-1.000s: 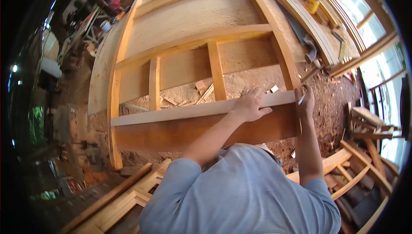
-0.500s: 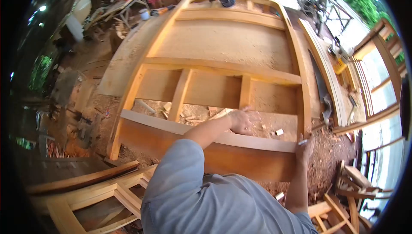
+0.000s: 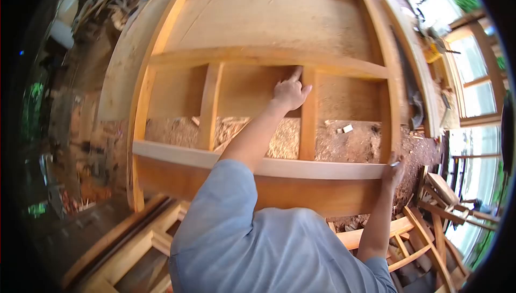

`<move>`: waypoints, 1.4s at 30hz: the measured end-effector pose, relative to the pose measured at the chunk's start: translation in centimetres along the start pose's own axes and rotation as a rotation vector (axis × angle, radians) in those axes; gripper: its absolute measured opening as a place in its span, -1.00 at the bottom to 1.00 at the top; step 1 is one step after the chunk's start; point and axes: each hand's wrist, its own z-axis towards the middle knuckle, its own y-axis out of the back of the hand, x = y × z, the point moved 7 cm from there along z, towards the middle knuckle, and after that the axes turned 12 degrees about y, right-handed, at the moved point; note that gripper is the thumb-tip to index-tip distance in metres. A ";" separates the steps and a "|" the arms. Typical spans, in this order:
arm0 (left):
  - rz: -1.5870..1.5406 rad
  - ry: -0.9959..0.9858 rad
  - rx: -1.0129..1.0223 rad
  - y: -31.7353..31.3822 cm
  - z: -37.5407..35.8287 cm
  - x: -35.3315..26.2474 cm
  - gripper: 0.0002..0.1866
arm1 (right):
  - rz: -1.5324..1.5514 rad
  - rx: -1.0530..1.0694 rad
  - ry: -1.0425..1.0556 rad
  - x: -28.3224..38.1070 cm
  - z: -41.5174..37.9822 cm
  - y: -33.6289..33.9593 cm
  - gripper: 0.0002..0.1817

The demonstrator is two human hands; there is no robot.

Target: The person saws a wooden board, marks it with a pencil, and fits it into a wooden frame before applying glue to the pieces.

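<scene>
My left hand (image 3: 291, 93) reaches over the wooden frame (image 3: 263, 56), index finger stretched out and thumb spread, holding nothing. The fingertip is at the corner where a short divider (image 3: 308, 115) meets the crosspiece; whether it touches cannot be made out. A second short divider (image 3: 210, 107) stands to the left. My right hand (image 3: 395, 173) is closed at the frame's near right corner, with a small pale stick-like thing (image 3: 395, 164) showing between the fingers. Nearest my body runs a wide board (image 3: 317, 193) with a pale top edge.
A plywood sheet (image 3: 121, 80) lies under the frame. A long plank (image 3: 411, 51) and a handsaw (image 3: 415, 110) lie along the right. Another frame (image 3: 121, 261) is at lower left, with wood pieces (image 3: 430, 239) at lower right. Shavings and a small white block (image 3: 347, 128) lie on the ground.
My left hand has moved forward from near the board to the divider's far end, its index finger now extended. My right hand stays at the corner. The view has tipped down.
</scene>
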 end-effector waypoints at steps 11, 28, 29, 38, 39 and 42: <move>0.108 0.468 -0.508 9.7 -26.9 25.5 -0.56 | -0.048 0.061 -0.001 -2.3 1.1 -0.4 -0.22; 0.168 -0.723 0.200 9.3 -14.8 23.2 -0.44 | 0.121 0.085 0.031 -8.6 2.8 -1.3 -0.27; 0.207 -0.694 0.260 9.7 -13.1 23.3 -0.45 | 0.059 0.061 0.089 -9.2 3.9 -1.3 -0.28; -0.020 0.334 -0.599 11.9 -2.1 26.9 -0.38 | -0.002 -0.009 -0.008 -3.1 1.3 -0.2 -0.31; -0.083 0.483 -0.447 10.8 -1.2 26.5 -0.37 | -0.045 -0.010 0.012 -2.8 1.6 -0.4 -0.30; 0.321 0.600 -0.444 9.9 -0.2 20.6 -0.27 | -0.056 0.005 -0.012 -2.4 1.5 -0.7 -0.27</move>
